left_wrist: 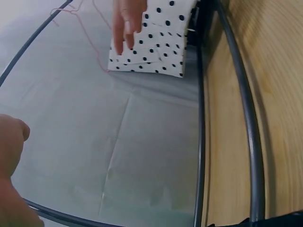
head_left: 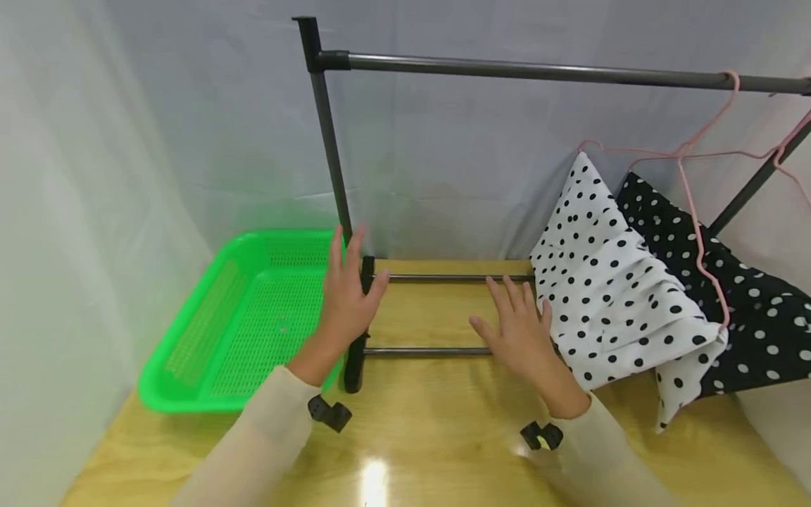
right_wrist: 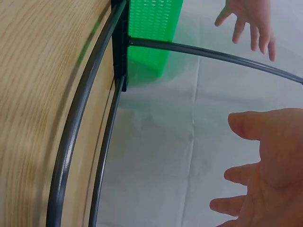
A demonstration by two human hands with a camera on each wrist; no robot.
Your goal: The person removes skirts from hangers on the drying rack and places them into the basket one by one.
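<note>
Your 2 hands hover low centre of frame over the wooden table (head_left: 443,436). Right hand (head_left: 522,338): fingers straight, holding nothing, just beside the white dotted cloth (head_left: 608,296). Left hand (head_left: 347,296): fingers spread, at the rack's black post (head_left: 329,134), touching or not, can't tell. Green basket (head_left: 190,366) mid-left. Black dotted cloth (head_left: 747,310) far right, pink hanger (head_left: 690,204) w/ it.

Cream long sleeves (head_left: 266,429), black wrist clips (head_left: 329,412), bare hands (head_left: 347,296).

Wooden table (head_left: 443,436) under green basket (head_left: 253,317), garment rack base (head_left: 431,313), 2 polka-dot cloths (head_left: 621,296).
</note>
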